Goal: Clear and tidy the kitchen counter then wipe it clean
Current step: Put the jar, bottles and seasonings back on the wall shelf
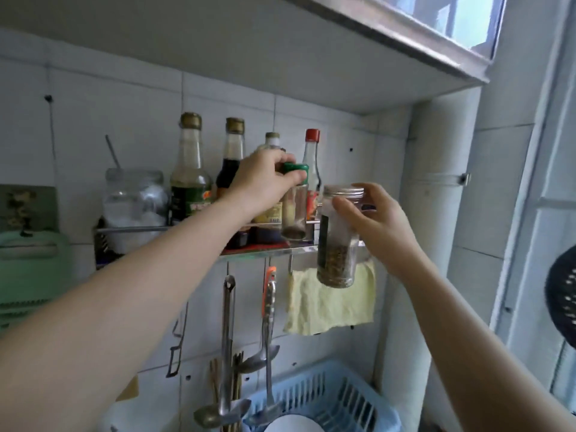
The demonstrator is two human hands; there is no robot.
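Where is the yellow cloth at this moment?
In the head view, the yellow cloth hangs under the right end of the metal shelf, behind the silver-lidded jar.

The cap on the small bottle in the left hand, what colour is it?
Green: the cap shows in the head view, gripped by the left hand.

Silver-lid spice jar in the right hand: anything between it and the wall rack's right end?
Partly. The right hand holds the spice jar just in front of the rack. The left hand grips the green-capped bottle beside that end; the red-capped bottle stands behind. Free space there can't be judged.
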